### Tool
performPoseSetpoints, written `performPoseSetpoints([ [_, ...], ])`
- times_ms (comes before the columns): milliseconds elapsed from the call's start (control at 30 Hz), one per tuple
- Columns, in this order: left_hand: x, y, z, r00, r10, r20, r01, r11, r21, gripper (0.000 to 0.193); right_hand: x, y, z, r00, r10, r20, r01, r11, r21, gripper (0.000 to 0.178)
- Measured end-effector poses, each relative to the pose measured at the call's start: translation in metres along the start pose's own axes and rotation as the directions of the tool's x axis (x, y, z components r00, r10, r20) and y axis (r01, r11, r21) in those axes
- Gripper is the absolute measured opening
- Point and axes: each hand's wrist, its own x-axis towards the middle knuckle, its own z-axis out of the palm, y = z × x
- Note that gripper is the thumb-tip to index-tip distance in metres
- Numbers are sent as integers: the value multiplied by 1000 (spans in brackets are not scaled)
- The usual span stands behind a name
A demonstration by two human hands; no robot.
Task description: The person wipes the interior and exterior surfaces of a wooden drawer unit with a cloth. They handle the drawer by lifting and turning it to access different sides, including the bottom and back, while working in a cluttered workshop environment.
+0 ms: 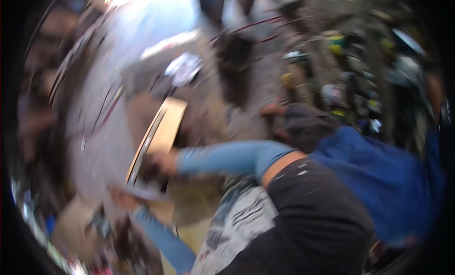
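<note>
A light wooden board (171, 119) with a long dark slot and a pale strip along its left side lies slanted before me. My right hand (165, 163), beyond a blue sleeve, is closed at the board's lower right side, around a dark thing too blurred to name. Just below the board's near end is my left hand (122, 197), also past a blue sleeve. Motion smears its fingers, and whether it touches the board is unclear. A brown box-like surface (194, 199) stands below my right forearm.
Close on my right, a person in a blue shirt (379, 180) bends forward, one hand (273, 108) reaching out. Blurred bottles and cans (336, 92) crowd the far right. A crumpled whitish thing (184, 69) lies beyond the board. Reddish cords (256, 25) cross the floor farther off.
</note>
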Motion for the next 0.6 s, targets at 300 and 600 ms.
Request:
performPoseSetpoints([
  [300, 78, 3, -99, 736, -482, 475, 673, 591, -444, 51, 24, 61, 7, 954, 222, -203, -301, 722, -623, 27],
  [600, 56, -16, -83, 830, -379, 410, 519, 794, -317, 29, 70, 116, -49, 813, 581, 18, -528, 751, -397, 26],
])
